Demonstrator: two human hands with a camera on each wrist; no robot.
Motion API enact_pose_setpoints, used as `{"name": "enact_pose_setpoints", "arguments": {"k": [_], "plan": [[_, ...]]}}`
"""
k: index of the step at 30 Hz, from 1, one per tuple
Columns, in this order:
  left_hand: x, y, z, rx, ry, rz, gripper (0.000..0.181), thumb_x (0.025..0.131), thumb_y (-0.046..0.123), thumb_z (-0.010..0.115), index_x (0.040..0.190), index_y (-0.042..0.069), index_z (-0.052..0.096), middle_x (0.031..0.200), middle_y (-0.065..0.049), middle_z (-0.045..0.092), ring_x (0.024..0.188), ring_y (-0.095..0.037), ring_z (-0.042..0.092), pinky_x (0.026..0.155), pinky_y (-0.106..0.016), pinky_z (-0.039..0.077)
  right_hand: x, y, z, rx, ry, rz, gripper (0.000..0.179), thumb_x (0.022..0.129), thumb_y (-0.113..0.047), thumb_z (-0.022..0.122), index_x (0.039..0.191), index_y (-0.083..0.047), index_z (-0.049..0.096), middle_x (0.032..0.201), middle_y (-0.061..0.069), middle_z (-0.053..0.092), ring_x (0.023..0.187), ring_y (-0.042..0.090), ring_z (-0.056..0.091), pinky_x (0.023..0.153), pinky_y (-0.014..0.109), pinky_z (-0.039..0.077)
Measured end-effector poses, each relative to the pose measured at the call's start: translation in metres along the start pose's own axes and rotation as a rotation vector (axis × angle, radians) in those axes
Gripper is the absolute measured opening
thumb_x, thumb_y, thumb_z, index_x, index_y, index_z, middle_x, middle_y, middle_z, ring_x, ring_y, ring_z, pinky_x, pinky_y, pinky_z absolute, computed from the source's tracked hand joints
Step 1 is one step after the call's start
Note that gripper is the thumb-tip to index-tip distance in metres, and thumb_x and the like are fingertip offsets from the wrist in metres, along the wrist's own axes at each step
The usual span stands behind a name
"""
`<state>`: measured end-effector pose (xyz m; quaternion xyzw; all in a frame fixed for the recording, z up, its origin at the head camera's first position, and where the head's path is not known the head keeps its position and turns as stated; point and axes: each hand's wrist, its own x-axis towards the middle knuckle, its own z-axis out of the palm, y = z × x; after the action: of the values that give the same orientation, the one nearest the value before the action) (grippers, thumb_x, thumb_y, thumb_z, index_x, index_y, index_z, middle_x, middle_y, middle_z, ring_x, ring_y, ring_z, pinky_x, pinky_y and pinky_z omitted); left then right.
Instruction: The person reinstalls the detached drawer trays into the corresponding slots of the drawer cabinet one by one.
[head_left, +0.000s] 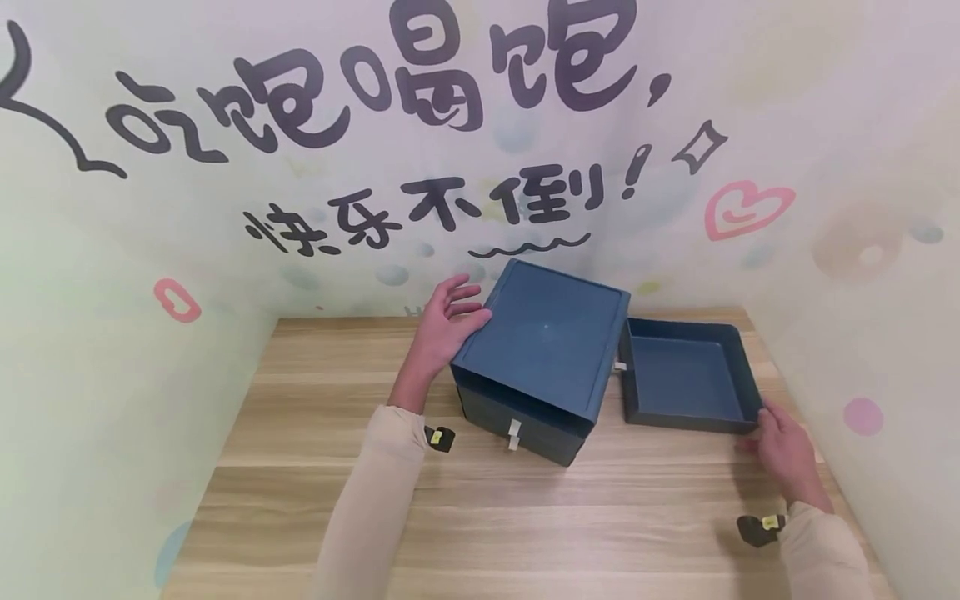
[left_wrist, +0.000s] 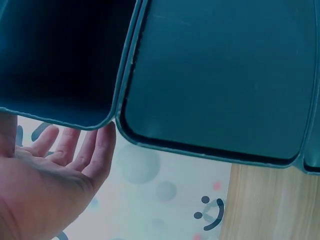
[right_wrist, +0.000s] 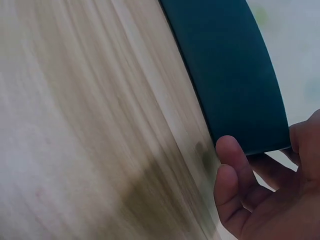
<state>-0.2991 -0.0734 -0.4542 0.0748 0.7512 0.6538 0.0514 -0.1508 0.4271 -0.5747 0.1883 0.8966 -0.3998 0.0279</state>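
R hand (head_left: 787, 454) on drawer (head_left: 686, 379) corner, L hand (head_left: 442, 333) at cabinet (head_left: 543, 329) edge

For the step in hand, apparently drawer handled w/ cabinet steadied: drawer best kept level & guided by its corner, w/o levering; cabinet probably better braced by the whole L hand than by thumb alone, as a light body could skid.

Nearest, the R hand is seen pinched on the drawer's near R corner, thumb & fingers on opposite sides of the wall. Drawer is laid on the table (head_left: 525, 533), hollow side up, just beyond & L of the R hand; its white tab (head_left: 619, 366) is turned toward the cabinet.

Farther in, cabinet is set between the hands, directly R of the L hand; a dark slot (left_wrist: 75, 50) is shown in L wrist view, apparently unfilled. L hand is held loosely spread, thumb touching the cabinet's top L edge, fingers not wrapped round it. Hands are well apart. Beyond both: printed wall (head_left: 480, 150).
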Motion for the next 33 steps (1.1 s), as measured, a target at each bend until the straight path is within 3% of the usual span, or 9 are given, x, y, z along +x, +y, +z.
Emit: {"name": "enact_pose_setpoints", "arguments": {"k": [4, 8, 17, 20, 23, 24, 26, 28, 33], "plan": [[-0.005, 0.000, 0.003, 0.005, 0.035, 0.027, 0.065, 0.094, 0.022, 0.075, 0.150, 0.014, 0.043, 0.144, -0.007, 0.058, 0.129, -0.026, 0.061, 0.110, -0.049, 0.050, 0.004, 0.001, -0.005, -0.037, -0.002, -0.011, 0.061, 0.111, -0.033, 0.017, 0.156, 0.006, 0.025, 0.130, 0.041, 0.057, 0.063, -0.003, 0.067, 0.063, 0.013, 0.041], [-0.008, 0.001, 0.008, 0.023, 0.051, 0.061, 0.060, 0.094, 0.020, 0.074, 0.146, 0.009, 0.047, 0.142, -0.010, 0.060, 0.127, -0.029, 0.062, 0.108, -0.049, 0.052, 0.010, 0.004, -0.011, -0.109, 0.002, -0.033, 0.060, 0.111, -0.031, 0.017, 0.153, 0.011, 0.030, 0.105, 0.034, 0.071, 0.061, -0.001, 0.066, 0.069, 0.022, 0.042], [-0.014, 0.000, 0.014, 0.034, 0.080, 0.064, 0.045, 0.095, 0.019, 0.073, 0.136, 0.013, 0.057, 0.139, -0.007, 0.061, 0.125, -0.027, 0.062, 0.108, -0.046, 0.052, 0.016, 0.004, -0.020, -0.045, -0.038, 0.016, 0.063, 0.111, -0.036, 0.017, 0.155, 0.008, 0.026, 0.145, 0.045, 0.039, 0.062, -0.007, 0.066, 0.073, 0.017, 0.041], [-0.017, 0.000, 0.014, 0.057, 0.085, 0.061, 0.041, 0.096, 0.022, 0.073, 0.133, 0.013, 0.060, 0.139, -0.006, 0.061, 0.127, -0.026, 0.061, 0.109, -0.046, 0.052, 0.017, 0.001, -0.020, -0.036, -0.033, 0.035, 0.064, 0.110, -0.038, 0.016, 0.156, 0.007, 0.025, 0.148, 0.044, 0.035, 0.060, -0.012, 0.062, 0.094, 0.037, 0.048], [-0.019, 0.001, 0.014, 0.070, 0.092, 0.064, 0.039, 0.096, 0.022, 0.072, 0.132, 0.014, 0.060, 0.139, -0.005, 0.061, 0.128, -0.027, 0.061, 0.109, -0.047, 0.052, 0.019, -0.001, -0.019, -0.027, -0.024, 0.052, 0.065, 0.111, -0.039, 0.015, 0.156, 0.007, 0.025, 0.149, 0.043, 0.034, 0.058, -0.017, 0.057, 0.109, 0.063, 0.037], [-0.020, 0.001, 0.014, 0.070, 0.094, 0.063, 0.039, 0.096, 0.023, 0.072, 0.132, 0.014, 0.060, 0.138, -0.005, 0.061, 0.128, -0.026, 0.061, 0.109, -0.047, 0.052, 0.019, -0.002, -0.019, -0.028, -0.017, 0.056, 0.065, 0.111, -0.038, 0.015, 0.155, 0.008, 0.026, 0.149, 0.043, 0.034, 0.057, -0.017, 0.055, 0.110, 0.064, 0.035], [-0.021, 0.001, 0.014, 0.065, 0.098, 0.066, 0.037, 0.096, 0.022, 0.072, 0.131, 0.013, 0.061, 0.138, -0.005, 0.062, 0.128, -0.027, 0.061, 0.109, -0.047, 0.052, 0.021, -0.004, -0.018, -0.039, 0.005, 0.054, 0.064, 0.111, -0.037, 0.016, 0.154, 0.008, 0.030, 0.148, 0.043, 0.037, 0.055, -0.017, 0.054, 0.106, 0.058, 0.041], [-0.021, 0.001, 0.014, 0.054, 0.101, 0.072, 0.034, 0.096, 0.021, 0.071, 0.128, 0.011, 0.062, 0.138, -0.005, 0.062, 0.127, -0.027, 0.061, 0.109, -0.048, 0.052, 0.023, -0.006, -0.017, -0.044, 0.023, 0.052, 0.062, 0.111, -0.035, 0.017, 0.153, 0.008, 0.032, 0.147, 0.042, 0.039, 0.054, -0.016, 0.056, 0.095, 0.040, 0.047], [-0.024, 0.000, 0.013, 0.033, 0.132, 0.070, 0.025, 0.096, 0.017, 0.071, 0.117, 0.006, 0.063, 0.138, -0.004, 0.064, 0.123, -0.027, 0.061, 0.109, -0.047, 0.052, 0.030, -0.010, -0.013, -0.013, 0.021, 0.033, 0.060, 0.111, -0.032, 0.018, 0.152, 0.008, 0.034, 0.147, 0.044, 0.038, 0.053, -0.010, 0.061, 0.065, 0.009, 0.039]]}}
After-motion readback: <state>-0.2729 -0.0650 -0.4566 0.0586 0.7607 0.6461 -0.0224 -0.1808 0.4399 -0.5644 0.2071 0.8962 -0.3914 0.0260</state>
